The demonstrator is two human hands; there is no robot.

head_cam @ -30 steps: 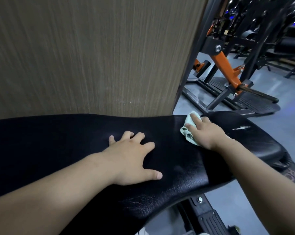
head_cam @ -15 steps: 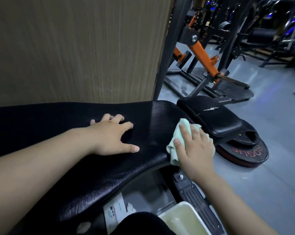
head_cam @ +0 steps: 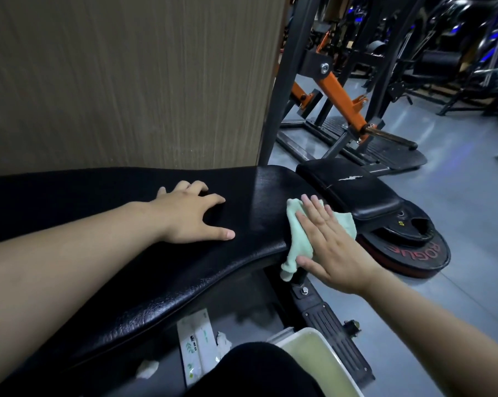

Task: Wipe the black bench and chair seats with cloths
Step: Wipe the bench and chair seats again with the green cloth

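Note:
The long black bench pad (head_cam: 104, 213) runs from the left edge to the middle of the head view. My left hand (head_cam: 190, 214) lies flat on top of it, fingers spread, holding nothing. A pale green cloth (head_cam: 295, 242) hangs over the pad's right end and near edge. My right hand (head_cam: 332, 243) presses flat on the cloth with straight fingers. Just right of the cloth sits the smaller black seat pad (head_cam: 359, 190), which has a white scuff on top.
A wood-grain wall panel (head_cam: 127, 81) stands right behind the bench. A black and red weight plate (head_cam: 414, 250) lies on the grey floor under the seat. An orange and black machine (head_cam: 342, 96) stands beyond. A white tub of yellowish liquid (head_cam: 316, 356) and paper packets (head_cam: 197, 342) sit below the bench.
My right hand has slid the cloth from the bench's far right top down to its near right edge. The fingers have flattened out. My left hand stays planted on the pad.

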